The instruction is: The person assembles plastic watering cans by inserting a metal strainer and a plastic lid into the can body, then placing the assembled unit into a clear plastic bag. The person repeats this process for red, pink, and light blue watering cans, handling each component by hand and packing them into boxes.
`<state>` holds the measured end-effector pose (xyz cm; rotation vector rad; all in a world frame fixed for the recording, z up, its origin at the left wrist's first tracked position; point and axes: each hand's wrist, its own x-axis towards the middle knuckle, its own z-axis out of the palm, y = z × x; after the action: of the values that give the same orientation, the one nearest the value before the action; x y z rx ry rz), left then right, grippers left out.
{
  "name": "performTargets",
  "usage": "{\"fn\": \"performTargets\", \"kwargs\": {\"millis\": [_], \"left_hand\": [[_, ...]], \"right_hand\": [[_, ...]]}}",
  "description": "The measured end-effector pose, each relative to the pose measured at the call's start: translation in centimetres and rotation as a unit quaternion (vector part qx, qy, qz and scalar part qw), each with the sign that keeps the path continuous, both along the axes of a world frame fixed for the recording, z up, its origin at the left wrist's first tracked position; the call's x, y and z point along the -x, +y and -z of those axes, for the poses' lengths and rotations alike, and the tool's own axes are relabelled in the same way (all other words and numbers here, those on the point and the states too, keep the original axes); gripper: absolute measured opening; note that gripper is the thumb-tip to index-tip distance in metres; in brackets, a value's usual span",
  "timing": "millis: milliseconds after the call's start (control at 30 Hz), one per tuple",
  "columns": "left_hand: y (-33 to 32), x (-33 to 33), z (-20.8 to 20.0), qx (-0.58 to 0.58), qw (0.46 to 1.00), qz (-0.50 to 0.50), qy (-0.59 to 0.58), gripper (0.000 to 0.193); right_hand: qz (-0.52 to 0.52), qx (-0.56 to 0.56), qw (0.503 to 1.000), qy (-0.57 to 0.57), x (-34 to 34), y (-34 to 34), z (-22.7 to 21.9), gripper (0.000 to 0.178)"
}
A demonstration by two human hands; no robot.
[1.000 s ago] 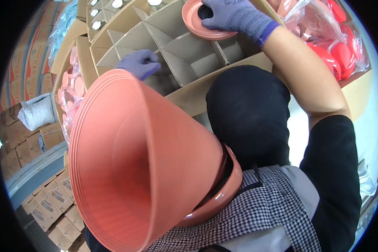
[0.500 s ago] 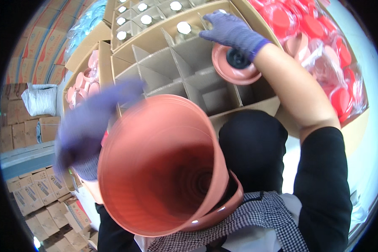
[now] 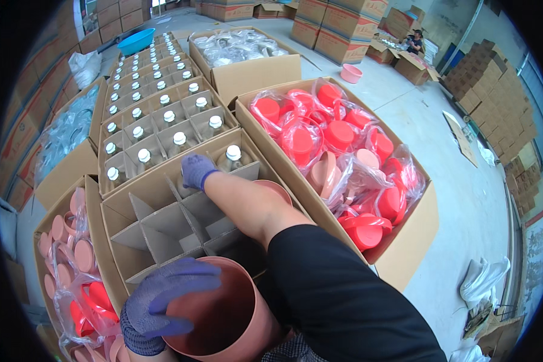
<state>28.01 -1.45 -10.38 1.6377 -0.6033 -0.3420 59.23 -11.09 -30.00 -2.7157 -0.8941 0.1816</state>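
Bucket (image 3: 262,317), pink and open-mouthed, is at the near edge of the divided carton (image 3: 117,215), its mouth facing up; what supports it is not visible. Left hand (image 3: 170,295), gloved in purple, is at the left side of the bucket's mouth, fingers spread and partly over the opening. Whether it grips the rim cannot be told. Right hand (image 3: 197,172), also gloved, is at the far edge of the divided carton with fingers curled inward; whether it has hold of anything cannot be told. One white-capped bottle (image 3: 233,155) stands just beside it, in the far right corner. A pink dish (image 3: 279,190) lies near the carton's right edge, partly hidden by the right forearm.

Beyond the far edge, a second carton (image 3: 226,114) carries upright bottles (image 3: 180,140) in rows. Along the right edge, a box (image 3: 410,235) contains red and pink lids (image 3: 341,136) in clear plastic. Along the left edge, another box (image 3: 105,241) contains pink and red lids (image 3: 85,256). Farther off are a blue basin (image 3: 136,41) and stacked boxes (image 3: 350,30).
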Motion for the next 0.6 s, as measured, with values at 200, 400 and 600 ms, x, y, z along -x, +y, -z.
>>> {"fn": "performTargets", "kwargs": {"millis": [200, 400, 600], "left_hand": [[0.8, -2.0, 5.9, 0.494, 0.809, -0.192, 0.255, 0.073], [2.1, -7.2, 4.6, 0.627, 0.725, 0.192, 0.21, 0.102], [-0.4, -5.5, -1.1, 0.531, 0.835, -0.139, -0.031, 0.057]], "right_hand": [[-0.104, -0.055, 0.985, -0.127, 3.5, -3.2, -18.8, 0.077], [-0.383, -0.178, 0.822, -0.381, 20.5, -9.9, -29.3, 0.057], [-0.527, -0.071, 0.746, -0.402, 24.7, -14.6, -29.9, 0.053]]}}
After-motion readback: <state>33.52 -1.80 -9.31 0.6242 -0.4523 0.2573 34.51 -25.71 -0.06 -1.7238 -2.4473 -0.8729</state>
